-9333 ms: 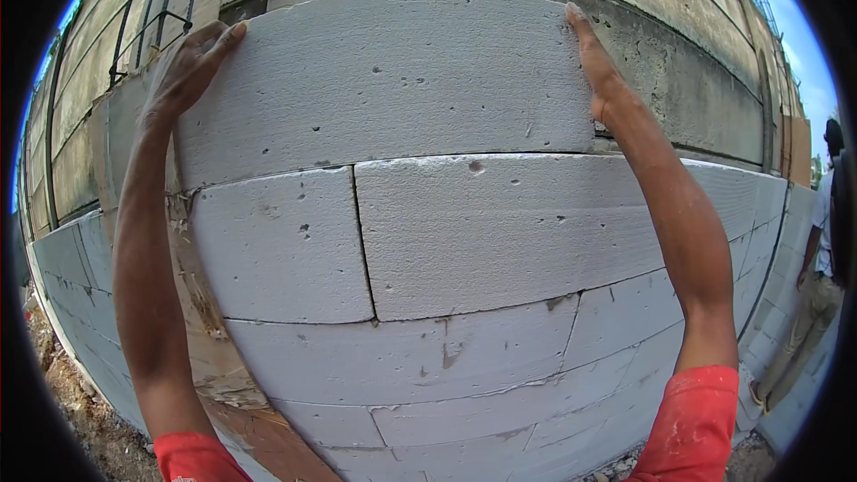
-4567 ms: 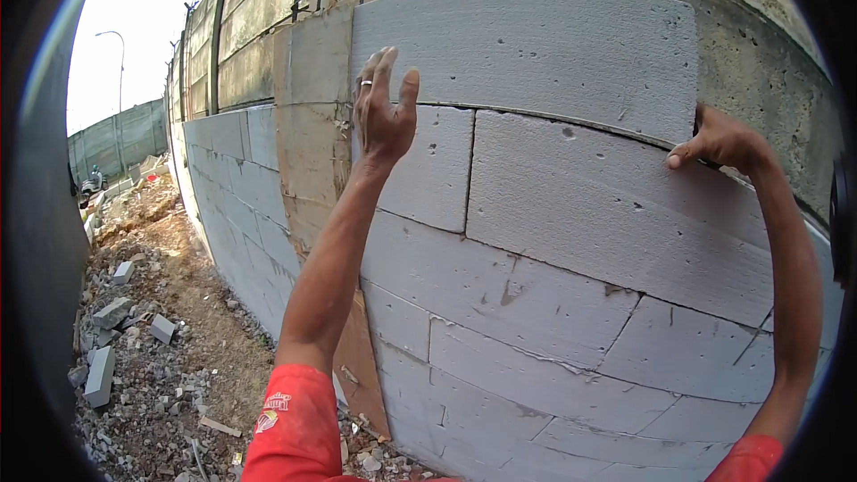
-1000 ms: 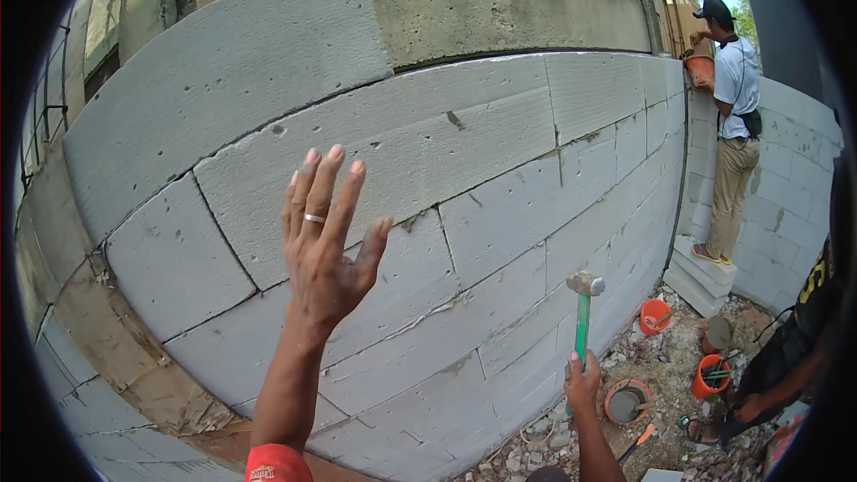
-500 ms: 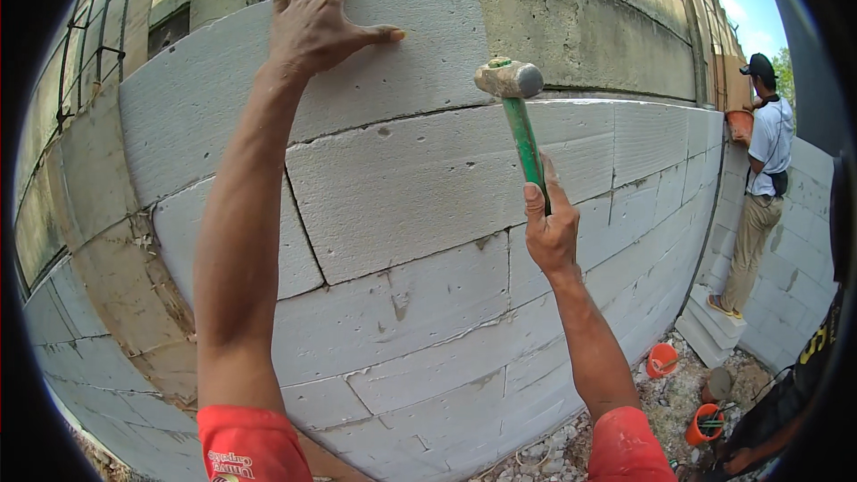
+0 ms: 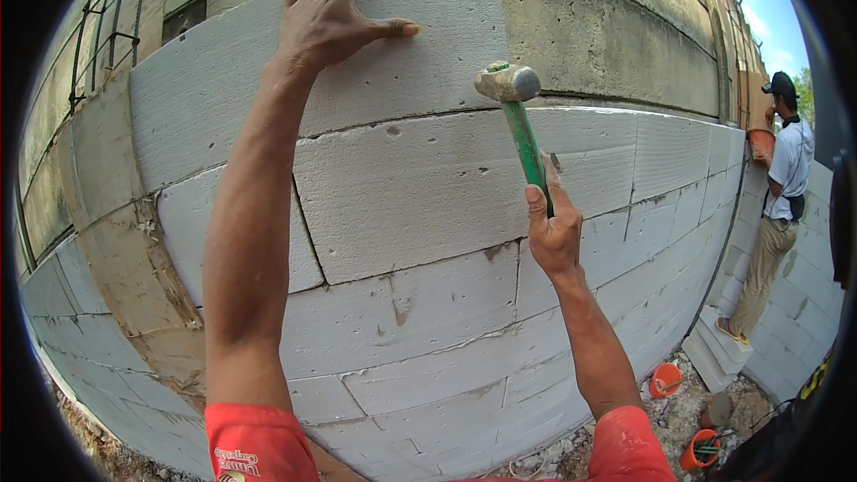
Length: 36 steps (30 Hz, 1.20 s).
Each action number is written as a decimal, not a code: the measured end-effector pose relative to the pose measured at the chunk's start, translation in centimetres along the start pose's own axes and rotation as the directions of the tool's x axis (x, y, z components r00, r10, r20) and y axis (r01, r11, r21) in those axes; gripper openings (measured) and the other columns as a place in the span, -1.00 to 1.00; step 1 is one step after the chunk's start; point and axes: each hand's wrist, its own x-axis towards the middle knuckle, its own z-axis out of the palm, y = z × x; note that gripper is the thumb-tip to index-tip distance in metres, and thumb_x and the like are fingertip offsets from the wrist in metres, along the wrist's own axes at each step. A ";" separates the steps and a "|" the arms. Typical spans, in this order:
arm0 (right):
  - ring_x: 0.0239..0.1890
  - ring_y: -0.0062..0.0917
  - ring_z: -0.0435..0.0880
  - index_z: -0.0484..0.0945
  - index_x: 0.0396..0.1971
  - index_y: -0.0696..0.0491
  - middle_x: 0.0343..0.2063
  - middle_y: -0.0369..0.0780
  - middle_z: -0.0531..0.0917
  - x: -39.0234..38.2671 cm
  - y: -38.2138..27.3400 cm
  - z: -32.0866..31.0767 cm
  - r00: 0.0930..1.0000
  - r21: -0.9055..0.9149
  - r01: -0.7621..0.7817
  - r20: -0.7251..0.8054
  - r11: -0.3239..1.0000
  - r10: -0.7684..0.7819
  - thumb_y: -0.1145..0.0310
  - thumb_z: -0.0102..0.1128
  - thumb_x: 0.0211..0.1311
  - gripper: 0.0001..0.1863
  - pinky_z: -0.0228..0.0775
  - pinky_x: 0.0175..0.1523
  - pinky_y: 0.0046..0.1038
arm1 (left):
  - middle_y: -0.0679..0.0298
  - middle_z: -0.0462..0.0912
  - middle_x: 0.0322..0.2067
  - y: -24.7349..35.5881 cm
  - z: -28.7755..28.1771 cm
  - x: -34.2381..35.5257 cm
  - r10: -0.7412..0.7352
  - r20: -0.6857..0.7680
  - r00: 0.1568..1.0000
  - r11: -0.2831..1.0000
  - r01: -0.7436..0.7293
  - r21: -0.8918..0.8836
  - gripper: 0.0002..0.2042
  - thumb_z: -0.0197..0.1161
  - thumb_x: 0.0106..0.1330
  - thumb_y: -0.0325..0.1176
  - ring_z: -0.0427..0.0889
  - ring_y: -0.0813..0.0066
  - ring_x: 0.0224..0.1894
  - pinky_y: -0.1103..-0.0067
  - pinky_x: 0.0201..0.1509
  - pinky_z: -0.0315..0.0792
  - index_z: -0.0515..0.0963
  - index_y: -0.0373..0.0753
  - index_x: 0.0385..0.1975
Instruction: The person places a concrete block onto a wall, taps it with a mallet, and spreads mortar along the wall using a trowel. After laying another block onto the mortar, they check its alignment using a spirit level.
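A large white lightweight concrete block point(image 5: 428, 45) sits on the top course of the block wall point(image 5: 402, 196). My left hand point(image 5: 328, 22) lies spread over its upper edge, fingertips at the top and thumb stretched along its face. In my right hand point(image 5: 555, 228) is a club hammer point(image 5: 525, 134), gripped low on its green handle. Its dull metal head is raised, overlapping the block's right end in view; whether it touches cannot be made out.
Behind stands an older concrete panel wall point(image 5: 607, 45). Bare rebar point(image 5: 112, 31) rises at far left beside a concrete column point(image 5: 107, 161). At right, a person point(image 5: 786, 170) stands on stacked blocks point(image 5: 719, 348), near a hanging orange bucket point(image 5: 761, 145). More orange buckets point(image 5: 665, 380) rest on rubble.
The view has shifted slightly, moving the wall a little to the right in the picture. Against the block, the hammer head is slightly farther left. My left hand keeps its place on the block.
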 end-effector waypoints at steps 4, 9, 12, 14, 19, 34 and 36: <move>-0.36 -0.34 0.77 0.38 0.35 0.13 -0.13 0.07 0.72 0.0 0.7 0.0 0.998 0.020 0.041 -0.054 0.999 -0.040 -0.01 0.00 0.52 -0.39 0.58 -0.28 -0.34 | 0.03 0.52 0.18 0.6 -0.1 0.3 -0.028 0.019 0.999 1.000 0.027 0.012 0.27 0.33 -0.43 0.66 0.37 0.14 0.33 0.23 0.53 0.08 0.41 -0.18 0.32; -0.39 -0.31 0.75 0.34 0.38 0.09 -0.15 0.04 0.73 -0.1 1.1 0.0 0.999 0.092 0.012 -0.040 0.996 -0.008 -0.04 0.03 0.49 -0.35 0.57 -0.28 -0.31 | 0.02 0.55 0.17 0.7 -0.4 0.2 -0.030 0.030 0.999 0.999 0.029 0.034 0.27 0.29 -0.41 0.69 0.36 0.13 0.35 0.25 0.51 0.08 0.42 -0.17 0.32; -0.50 -0.45 0.68 0.31 0.39 0.10 -0.31 -0.08 0.74 0.7 0.4 -0.6 0.999 0.027 0.016 0.050 1.000 -0.017 -0.04 0.10 0.46 -0.32 0.54 -0.36 -0.38 | 0.03 0.56 0.16 0.3 -1.0 0.1 -0.039 0.039 0.998 0.997 0.036 0.069 0.27 0.24 -0.41 0.73 0.35 0.14 0.36 0.28 0.50 0.07 0.42 -0.15 0.32; -0.58 -0.66 0.57 0.34 0.37 0.10 -0.49 -0.27 0.62 1.5 -2.2 -2.2 0.915 0.399 -0.396 0.246 0.827 0.320 0.00 0.18 0.42 -0.33 0.46 -0.47 -0.53 | 0.03 0.55 0.18 0.3 -1.5 0.0 -0.054 0.051 0.997 0.994 0.049 0.096 0.27 0.24 -0.39 0.73 0.34 0.14 0.37 0.28 0.51 0.06 0.41 -0.15 0.33; -0.57 -0.77 0.46 0.49 0.23 0.09 -0.54 -0.38 0.52 10.0 -3.8 -6.0 0.953 0.384 -0.302 0.160 0.873 0.259 0.05 0.18 0.44 -0.47 0.36 -0.52 -0.66 | 0.00 0.36 0.33 -0.2 -2.5 0.3 -0.070 0.089 0.994 0.997 0.068 0.023 0.11 0.16 -0.07 0.62 0.19 -0.04 0.45 0.14 0.57 0.01 0.31 -0.13 0.39; -0.55 -0.57 0.51 0.50 0.29 -0.08 -0.44 -0.27 0.65 36.8 -20.5 -6.4 0.858 -0.496 0.207 0.507 0.843 0.087 0.12 0.11 0.39 -0.50 0.37 -0.48 -0.44 | 0.08 0.67 0.00 -8.1 -5.0 -0.4 -0.259 -0.048 0.965 0.952 0.246 -0.183 -0.54 -0.07 0.46 0.01 0.58 0.11 0.14 0.23 0.24 0.43 0.68 -0.18 -0.07; -0.54 -0.58 0.48 0.49 0.29 -0.07 -0.44 -0.26 0.63 35.8 -22.9 -5.1 0.675 -0.677 0.387 0.671 0.626 0.308 0.16 0.09 0.38 -0.49 0.33 -0.48 -0.44 | 0.08 0.66 0.00 -7.7 -4.9 -0.5 -0.229 -0.086 0.969 0.965 0.215 -0.150 -0.56 -0.07 0.46 -0.02 0.57 0.11 0.15 0.23 0.25 0.42 0.67 -0.18 -0.06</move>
